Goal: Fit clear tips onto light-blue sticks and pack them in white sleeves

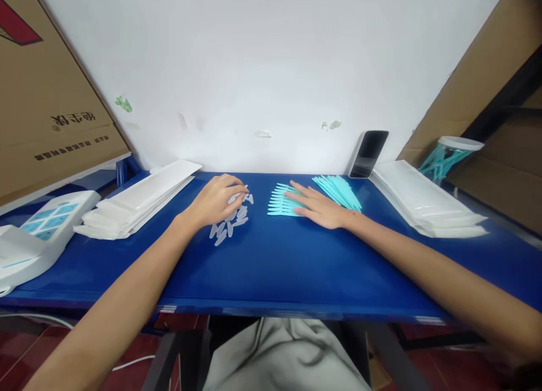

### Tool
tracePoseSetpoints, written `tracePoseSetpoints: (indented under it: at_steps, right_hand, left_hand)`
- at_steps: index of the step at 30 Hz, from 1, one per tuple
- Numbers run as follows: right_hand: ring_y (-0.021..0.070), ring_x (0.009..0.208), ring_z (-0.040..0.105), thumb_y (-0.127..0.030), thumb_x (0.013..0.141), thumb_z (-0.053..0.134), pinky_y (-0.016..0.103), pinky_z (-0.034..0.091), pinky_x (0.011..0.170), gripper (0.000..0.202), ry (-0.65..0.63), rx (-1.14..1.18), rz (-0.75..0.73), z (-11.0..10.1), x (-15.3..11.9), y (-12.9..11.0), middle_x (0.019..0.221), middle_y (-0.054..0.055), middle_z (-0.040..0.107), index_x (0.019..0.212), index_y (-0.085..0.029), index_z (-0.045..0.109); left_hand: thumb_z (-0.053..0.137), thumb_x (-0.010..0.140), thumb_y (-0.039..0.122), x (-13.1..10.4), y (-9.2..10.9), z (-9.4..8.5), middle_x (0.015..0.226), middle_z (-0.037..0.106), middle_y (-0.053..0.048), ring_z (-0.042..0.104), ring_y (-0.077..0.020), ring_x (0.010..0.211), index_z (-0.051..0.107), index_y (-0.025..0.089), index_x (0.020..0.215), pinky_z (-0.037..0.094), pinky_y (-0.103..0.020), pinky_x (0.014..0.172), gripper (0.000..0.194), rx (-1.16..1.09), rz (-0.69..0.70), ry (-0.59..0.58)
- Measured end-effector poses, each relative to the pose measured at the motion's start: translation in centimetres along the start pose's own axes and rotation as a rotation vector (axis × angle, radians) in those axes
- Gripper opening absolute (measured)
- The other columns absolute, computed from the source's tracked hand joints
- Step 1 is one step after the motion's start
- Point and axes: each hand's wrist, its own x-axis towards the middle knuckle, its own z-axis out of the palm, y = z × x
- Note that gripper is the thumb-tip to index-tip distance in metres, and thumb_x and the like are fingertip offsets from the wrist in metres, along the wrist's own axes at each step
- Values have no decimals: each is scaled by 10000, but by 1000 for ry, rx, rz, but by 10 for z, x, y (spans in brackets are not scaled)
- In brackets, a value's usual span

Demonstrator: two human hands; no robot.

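The left hand (218, 201) rests curled over a loose pile of clear plastic caps (232, 221) on the blue table (275, 266), fingertips among them; whether it pinches one cannot be told. The right hand (319, 205) lies flat and open, fingers spread on a row of turquoise sticks (280, 203), with another turquoise bundle (339, 189) just behind.

Both forearms are showing bare from the lower corners of the frame up to the middle, with no sleeves, watch or bracelet covering them. The left hand (218, 201) and the right hand (322, 207) are wearing no gloves or rings. At the bottom centre, light grey cloth is covering the lap, creasing into soft folds.
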Motion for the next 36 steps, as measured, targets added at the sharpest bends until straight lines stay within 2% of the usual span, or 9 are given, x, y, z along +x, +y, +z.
tracePoseSetpoints:
  at_steps: [3,7,9,11,14,18,25,32,36]
  right_hand:
    - [321,1544,241,-463,1044,380,605,213,1233,548,142,-76,-48,-4,-11,-12,1714,95,140,1552,-261,424]
    - [318,1421,474,-301,1004,435,532,437,1127,454,146,-108,-125,-12,-18,-35,1659,105,325,1434,-245,571]
    - [311,1386,516,-268,985,446,515,444,1124,419,148,-112,-152,-15,-17,-43,1572,120,472,1352,-225,645]
    - [318,1336,563,-253,965,463,539,420,1138,401,173,-114,-154,-17,-14,-48,1448,138,601,1294,-205,688]
    - [335,1240,627,-266,947,483,569,445,1104,398,223,-99,-96,-14,-13,-48,1307,136,694,1269,-199,708]
    - [313,1213,647,-303,969,470,495,541,1013,391,206,-73,-36,-2,-21,-44,1386,127,643,1264,-201,705]
    - [313,1329,570,-293,976,487,494,495,1084,373,166,-101,-44,4,-25,-49,1425,146,616,1250,-181,714]
    - [310,1280,616,-284,984,473,472,533,1038,364,153,-106,-79,1,-26,-57,1532,116,523,1208,-189,744]
    - [307,1245,636,-268,979,485,480,517,1048,344,161,-101,-136,-1,-28,-61,1377,117,661,1156,-199,772]
  left_hand:
    - [339,1042,420,-1,4,6,1358,623,-129,536,-311,1291,699,213,1252,416,-496,1063,465,10,-13,-115]
    - [311,1048,491,-4,9,15,1613,384,-139,291,-372,1505,577,212,1421,282,-595,1170,537,12,-94,-302]
    - [294,1052,496,-4,13,16,1645,328,-134,229,-371,1536,555,203,1440,232,-611,1195,552,1,-99,-356]
    - [287,1056,490,-4,17,16,1632,362,-116,218,-361,1543,573,206,1418,205,-611,1208,542,-14,-68,-361]
    - [324,1055,441,0,26,14,1527,525,-81,311,-327,1514,631,230,1339,190,-593,1220,468,-48,18,-336]
    - [387,1028,333,7,35,11,1317,696,-52,541,-284,1355,694,245,1204,289,-539,1185,365,-88,95,-337]
    - [434,895,95,9,35,16,1224,737,-51,648,-241,1148,746,208,1102,453,-422,1054,391,-155,161,-271]
    - [462,928,168,9,33,16,1101,754,-73,645,-243,1009,784,216,1020,487,-433,968,338,-209,144,-236]
    - [488,954,200,8,34,16,1082,728,-82,628,-244,1018,779,221,1061,478,-409,952,311,-210,124,-245]
